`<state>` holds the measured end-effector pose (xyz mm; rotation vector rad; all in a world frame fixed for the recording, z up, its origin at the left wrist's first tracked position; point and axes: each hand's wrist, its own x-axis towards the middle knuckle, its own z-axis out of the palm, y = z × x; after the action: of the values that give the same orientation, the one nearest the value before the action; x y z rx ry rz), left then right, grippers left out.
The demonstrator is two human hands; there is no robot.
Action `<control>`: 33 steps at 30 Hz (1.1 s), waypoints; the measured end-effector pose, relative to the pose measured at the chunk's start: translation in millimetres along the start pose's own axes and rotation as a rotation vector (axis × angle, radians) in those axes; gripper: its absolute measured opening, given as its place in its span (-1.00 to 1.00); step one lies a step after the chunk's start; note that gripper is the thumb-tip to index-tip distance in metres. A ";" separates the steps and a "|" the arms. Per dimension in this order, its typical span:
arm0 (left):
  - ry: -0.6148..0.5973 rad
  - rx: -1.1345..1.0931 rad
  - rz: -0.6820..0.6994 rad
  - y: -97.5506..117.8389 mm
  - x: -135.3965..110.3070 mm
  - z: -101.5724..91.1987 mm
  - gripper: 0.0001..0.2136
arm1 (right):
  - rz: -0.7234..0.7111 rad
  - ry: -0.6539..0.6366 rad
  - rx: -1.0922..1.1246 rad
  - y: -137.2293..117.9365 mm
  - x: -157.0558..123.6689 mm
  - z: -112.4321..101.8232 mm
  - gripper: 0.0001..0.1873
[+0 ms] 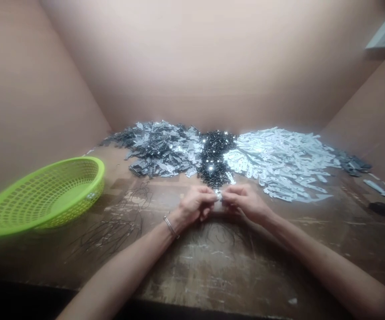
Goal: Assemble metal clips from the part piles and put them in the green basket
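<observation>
My left hand [199, 202] and my right hand [240, 201] meet above the middle of the worn wooden table [208, 275]. Both are closed in a pinch, fingertips almost touching. Between them shows a small shiny metal piece [218, 194], mostly covered by the fingers; its exact kind is too small to make out. Just beyond my fingers lies a heap of tiny dark shiny parts [217, 153]. Left of that heap spreads a pile of flat grey metal pieces [165, 149]. On its right is a pile of long, pale silvery metal pieces [282, 160].
A lime-green plastic basket [79, 198] stands tilted at the left. Thin dark wires or strands [112, 233] lie on the tabletop near it. At the far right are a dark round object [381, 208] and a pale slim tool [377, 187]. Plain walls [192, 58] enclose the back and sides.
</observation>
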<state>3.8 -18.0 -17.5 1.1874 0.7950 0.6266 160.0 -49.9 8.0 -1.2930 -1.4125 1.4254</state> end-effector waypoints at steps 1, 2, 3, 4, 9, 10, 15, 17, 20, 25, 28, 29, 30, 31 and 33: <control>-0.062 -0.103 -0.029 -0.6 1.5 -2.5 -0.82 | 0.027 -0.048 0.114 -0.5 1.2 -1.8 -0.75; -0.112 -0.186 -0.047 -1.0 2.5 -4.1 -0.82 | 0.042 -0.078 0.215 -0.3 2.5 -3.0 -0.73; -0.153 -0.251 -0.062 -1.3 3.0 -4.9 -0.80 | 0.049 -0.092 0.296 0.6 3.8 -3.7 -0.71; -0.183 -0.299 -0.075 -1.3 3.1 -5.1 -0.78 | 0.052 -0.098 0.356 1.7 4.9 -3.9 -0.70; -0.250 -0.420 -0.103 0.5 1.9 -3.2 -0.71 | 0.053 -0.104 0.464 7.6 7.4 -3.0 -0.69; -0.254 -0.428 -0.105 1.1 1.5 -3.2 -0.71 | 0.052 -0.103 0.468 8.2 7.2 -3.0 -0.68; -0.237 -0.415 -0.096 2.4 -0.7 -2.9 -0.74 | 0.049 -0.103 0.478 7.7 5.2 -2.9 -0.67; -0.232 -0.398 -0.096 1.5 -0.9 -2.0 -0.73 | 0.048 -0.092 0.473 8.1 5.7 -2.6 -0.66; -0.187 -0.362 -0.068 4.0 -0.2 -1.7 -0.74 | 0.070 -0.061 0.459 12.4 7.8 -2.0 -0.65; 0.119 -0.207 0.154 47.1 -11.1 -26.2 -0.80 | 0.141 -0.021 0.421 19.9 7.2 0.6 -0.70; 0.470 -0.023 0.344 91.6 -42.3 -66.0 -0.82 | 0.204 -0.024 0.356 17.9 5.2 0.5 -0.72; 0.614 0.050 0.402 105.1 -57.0 -81.8 -0.82 | 0.228 -0.021 0.333 17.1 4.8 -0.1 -0.73; 0.753 0.132 0.417 116.7 -72.7 -98.1 -0.82 | 0.246 -0.023 0.316 16.7 4.6 -0.7 -0.74; 0.920 0.222 0.411 126.2 -88.4 -114.6 -0.81 | 0.258 -0.030 0.301 16.9 4.6 -1.2 -0.74; 1.263 0.435 0.249 138.4 -116.7 -146.1 -0.74 | 0.267 -0.041 0.287 18.6 4.8 -1.6 -0.73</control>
<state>-185.4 9.0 115.2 1.2160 1.9227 1.5126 163.2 -47.1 -10.8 -1.3040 -1.0404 1.7680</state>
